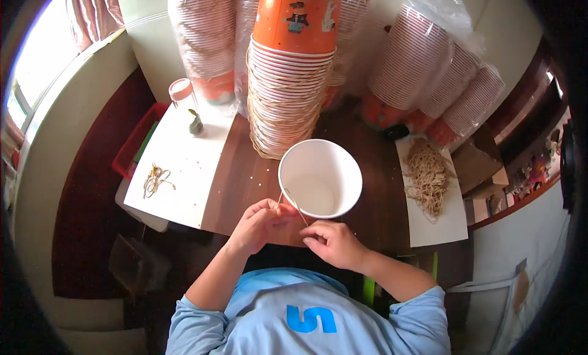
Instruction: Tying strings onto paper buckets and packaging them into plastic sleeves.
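A paper bucket (pixel 321 180), white inside, stands at the near part of the brown table with its mouth tilted toward me. A thin tan cord (pixel 302 216) runs at its near left rim. My left hand (pixel 264 223) is closed by that rim, its fingers pinching the cord. Just right of it, below the bucket's near edge, my right hand (pixel 334 243) has its thumb and fingers pressed together on the cord's other stretch. Whether the cord passes through a hole in the bucket, I cannot tell.
Behind the bucket rises a tall stack of orange-and-white buckets (pixel 288 79) with cords hanging round them. Plastic-wrapped bucket stacks (pixel 411 55) stand farther back. A heap of tan cords (pixel 427 174) lies right, a few cords (pixel 157 180) left, near a pink-lidded jar (pixel 182 93).
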The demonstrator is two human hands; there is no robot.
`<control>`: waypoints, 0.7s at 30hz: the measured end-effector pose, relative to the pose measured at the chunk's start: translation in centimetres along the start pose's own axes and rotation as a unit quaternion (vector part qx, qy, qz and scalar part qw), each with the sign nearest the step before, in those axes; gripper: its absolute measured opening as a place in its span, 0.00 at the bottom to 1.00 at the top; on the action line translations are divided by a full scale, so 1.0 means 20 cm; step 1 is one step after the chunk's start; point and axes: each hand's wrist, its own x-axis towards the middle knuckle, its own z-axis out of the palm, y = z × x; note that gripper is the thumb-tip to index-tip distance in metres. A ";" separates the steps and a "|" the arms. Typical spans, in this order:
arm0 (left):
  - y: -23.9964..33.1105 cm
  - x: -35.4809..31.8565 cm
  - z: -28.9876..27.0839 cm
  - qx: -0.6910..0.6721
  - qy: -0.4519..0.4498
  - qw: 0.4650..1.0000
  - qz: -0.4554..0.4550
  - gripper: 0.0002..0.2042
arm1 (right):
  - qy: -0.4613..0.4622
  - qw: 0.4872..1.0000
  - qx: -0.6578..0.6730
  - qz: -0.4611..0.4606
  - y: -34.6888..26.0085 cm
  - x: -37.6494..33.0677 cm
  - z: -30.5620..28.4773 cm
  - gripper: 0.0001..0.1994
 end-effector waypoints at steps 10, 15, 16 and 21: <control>-0.12 -0.04 -0.04 0.110 -0.030 0.990 0.077 0.02 | 0.034 0.998 0.051 0.004 0.09 0.01 0.12 0.06; -0.12 -0.10 0.04 0.351 0.051 0.922 0.154 0.03 | 0.114 0.988 0.096 0.050 -0.06 0.05 0.03 0.06; -0.13 -0.11 0.05 0.420 0.065 0.886 0.184 0.03 | 0.135 0.986 0.083 0.059 -0.06 0.06 0.07 0.06; -0.07 -0.13 0.12 0.555 0.057 0.786 0.266 0.05 | 0.169 0.979 0.112 0.037 -0.04 0.07 0.18 0.06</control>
